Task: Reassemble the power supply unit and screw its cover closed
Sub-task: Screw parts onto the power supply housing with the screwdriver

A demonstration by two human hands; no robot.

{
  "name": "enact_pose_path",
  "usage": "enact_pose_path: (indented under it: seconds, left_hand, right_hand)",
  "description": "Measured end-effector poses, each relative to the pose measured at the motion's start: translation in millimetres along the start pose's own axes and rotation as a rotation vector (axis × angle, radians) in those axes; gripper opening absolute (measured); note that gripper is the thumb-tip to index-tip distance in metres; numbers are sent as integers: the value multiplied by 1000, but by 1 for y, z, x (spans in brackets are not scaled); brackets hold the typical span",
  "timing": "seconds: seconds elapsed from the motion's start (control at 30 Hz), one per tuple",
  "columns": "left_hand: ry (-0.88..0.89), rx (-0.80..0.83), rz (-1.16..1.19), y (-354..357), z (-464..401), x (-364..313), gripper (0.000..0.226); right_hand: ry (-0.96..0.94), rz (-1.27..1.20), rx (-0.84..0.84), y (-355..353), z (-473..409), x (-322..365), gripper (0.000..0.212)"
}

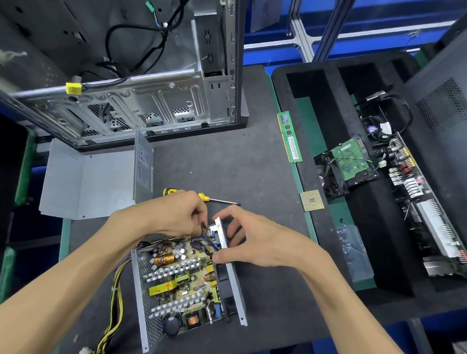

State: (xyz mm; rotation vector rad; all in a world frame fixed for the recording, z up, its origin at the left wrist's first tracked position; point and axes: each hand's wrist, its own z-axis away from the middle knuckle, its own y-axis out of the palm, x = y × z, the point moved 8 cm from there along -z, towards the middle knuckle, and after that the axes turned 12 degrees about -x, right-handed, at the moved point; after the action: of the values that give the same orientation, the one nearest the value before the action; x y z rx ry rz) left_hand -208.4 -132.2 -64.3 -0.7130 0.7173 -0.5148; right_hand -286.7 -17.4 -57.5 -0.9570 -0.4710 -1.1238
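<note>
The power supply unit (183,287) sits open at six o'clock on the dark mat (226,163), circuit board bare, its wire bundle (112,308) trailing toward seven. At its twelve o'clock corner, my left hand (175,216) curls its fingers around the dark internal wires (205,241), pinching them near the wall. My right hand (256,242) pinches the grey side wall (230,269) at its upper end, thumb against the inner face and fingers behind.

I judge this to be the wire-tucking step, ahead of closing. To do it well, I want every lead pressed below the wall's top edge and clear of the heat sinks, so the cover cannot nip insulation. I keep the right hand's hold firm so the wall doesn't flex.

The cover (94,179) lies open at ten o'clock, well apart. The yellow-handled screwdriver (201,197) rests just beyond my left hand at twelve. An empty computer case (133,74) stands farther behind.
</note>
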Motion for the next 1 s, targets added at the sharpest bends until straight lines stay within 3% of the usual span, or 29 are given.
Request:
enact_pose_path:
  seconds: [0.13, 0.33, 0.47, 0.6, 0.73, 0.83, 0.9, 1.0]
  left_hand:
    - [-26, 26, -131, 2, -7, -5, 31]
    - [-42, 4, -218, 3, -10, -4, 26]
    - [-123, -135, -141, -2, -4, 8, 20]
    - [-167, -288, -134, -9, 12, 23, 32]
    - [-84, -345, -134, -13, 38, 19, 29]
    - [19, -528, 3, -24, 78, -1, 23]
    - [62, -503, 94, -12, 104, -18, 45]
    - [129, -410, -54, 25, 127, -40, 89]
  right_hand:
    - [0, -2, -9, 0, -2, 0, 66]
    - [13, -6, -3, 1, -3, -3, 67]
    - [23, -9, -2, 0, -4, -2, 66]
    - [21, -37, -23, -3, -2, -4, 66]
    - [-2, -176, -62, 3, 10, -12, 64]
    - [3, -286, -135, 12, 19, -22, 54]
    - [15, -362, -185, 16, 23, -30, 53]
    - [28, -452, -202, 21, 29, -37, 47]
